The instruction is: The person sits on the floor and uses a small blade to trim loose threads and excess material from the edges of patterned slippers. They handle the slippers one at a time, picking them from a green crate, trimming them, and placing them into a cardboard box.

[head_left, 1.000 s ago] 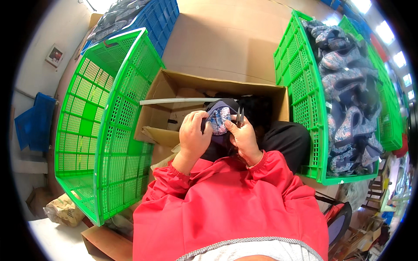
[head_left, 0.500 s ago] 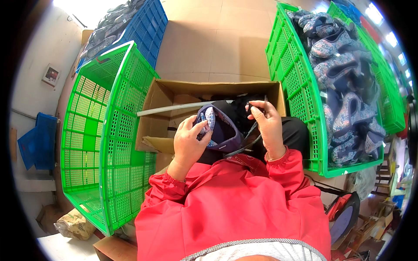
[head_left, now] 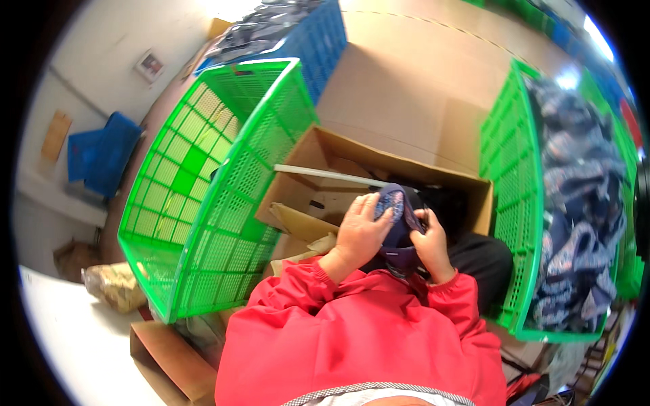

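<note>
Upper [head_left: 401, 237], navy with a floral patch, is up between your two hands, over your lap and just on the near side of the carton [head_left: 423, 169]. Your left hand [head_left: 361, 230] has its grip closed on the floral part, fingers laid over the top and thumb toward the middle, which probably steadies the piece. Your right hand [head_left: 433, 249] has a narrow grip on the opposite edge, thumb and fingertips together; whether anything else is tucked in that palm, you cannot tell from this angle. Holding it from both sides likely keeps the fabric taut and the edge turned up to your eyes.

Your knees flank the near side of the carton, perhaps so that anything dropped lands inside; a pale rod [head_left: 332, 176] lies across it. At your right stands a green crate [head_left: 511, 196] heaped with similar pieces [head_left: 575, 203], seemingly placed within easy reach. Another green crate [head_left: 233, 193] leans at your left, its open side tipped away from you, with a loaded blue crate [head_left: 318, 57] beyond.
</note>
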The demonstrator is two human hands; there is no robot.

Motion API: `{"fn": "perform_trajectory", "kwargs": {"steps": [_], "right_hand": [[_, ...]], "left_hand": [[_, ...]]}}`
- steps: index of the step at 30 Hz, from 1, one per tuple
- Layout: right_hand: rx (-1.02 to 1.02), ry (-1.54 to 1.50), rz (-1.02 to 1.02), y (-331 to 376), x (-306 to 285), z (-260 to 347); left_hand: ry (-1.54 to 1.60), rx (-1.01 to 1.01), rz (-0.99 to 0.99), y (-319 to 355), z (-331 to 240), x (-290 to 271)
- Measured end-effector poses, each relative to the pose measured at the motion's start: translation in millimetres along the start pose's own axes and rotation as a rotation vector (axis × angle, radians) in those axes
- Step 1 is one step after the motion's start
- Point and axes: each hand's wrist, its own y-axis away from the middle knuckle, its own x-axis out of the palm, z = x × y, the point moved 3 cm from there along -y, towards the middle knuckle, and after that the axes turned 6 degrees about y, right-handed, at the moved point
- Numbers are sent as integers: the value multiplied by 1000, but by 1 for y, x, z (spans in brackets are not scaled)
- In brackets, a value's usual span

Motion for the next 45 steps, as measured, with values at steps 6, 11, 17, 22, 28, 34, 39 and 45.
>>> {"fn": "perform_trajectory", "kwargs": {"steps": [6,11,17,22,28,34,39,45], "right_hand": [[-31,-2,63,7,3,1],[11,-62,91,7,6,7],[4,7,62,-4,17,-3],[-10,-35,78,1,23,-13],[38,-88,99,5,22,-16],[218,-288,-10,25,19,-26],[237,-348,-14,26,15,-23],[302,-608,111,30,9,-30]], "left_hand": [[-76,-157,-62,-13,30,26],[-241,-181,60,-40,56,48],[-459,-190,470,-64,71,73],[-478,-318,931,-75,82,88],[-380,-326,951,-72,96,88],[-311,-25,423,-32,64,52],[438,-420,-70,3,81,17],[1746,-1096,-285,11,87,17]]}}
